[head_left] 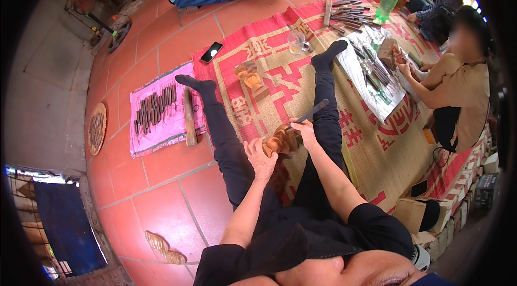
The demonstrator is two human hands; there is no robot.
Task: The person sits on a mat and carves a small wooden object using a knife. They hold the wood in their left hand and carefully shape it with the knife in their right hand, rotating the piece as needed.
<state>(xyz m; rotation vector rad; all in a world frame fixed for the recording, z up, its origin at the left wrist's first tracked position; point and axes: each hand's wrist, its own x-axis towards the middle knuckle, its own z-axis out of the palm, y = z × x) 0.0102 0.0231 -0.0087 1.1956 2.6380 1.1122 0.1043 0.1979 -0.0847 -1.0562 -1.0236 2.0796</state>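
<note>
Between my outstretched legs is a brown wood carving (281, 141) with rounded, lobed shapes. My left hand (260, 158) is closed round its left end. My right hand (305, 129) is closed on a slim dark carving tool (313, 110), whose far end points up and to the right. The tool's other end, by the carving, is hidden by my fingers, so I cannot tell whether it touches the wood. Beyond my hands, a second, lighter wood carving (251, 80) stands on the patterned mat.
A pink cloth (141, 143) with several thin tools and a wooden mallet (190, 116) lie left. A phone (211, 52), glass mug (296, 42) and green bottle (386, 4) are farther off. A co-worker (463, 81) at right handles a carving beside tools on white sheeting (360, 84).
</note>
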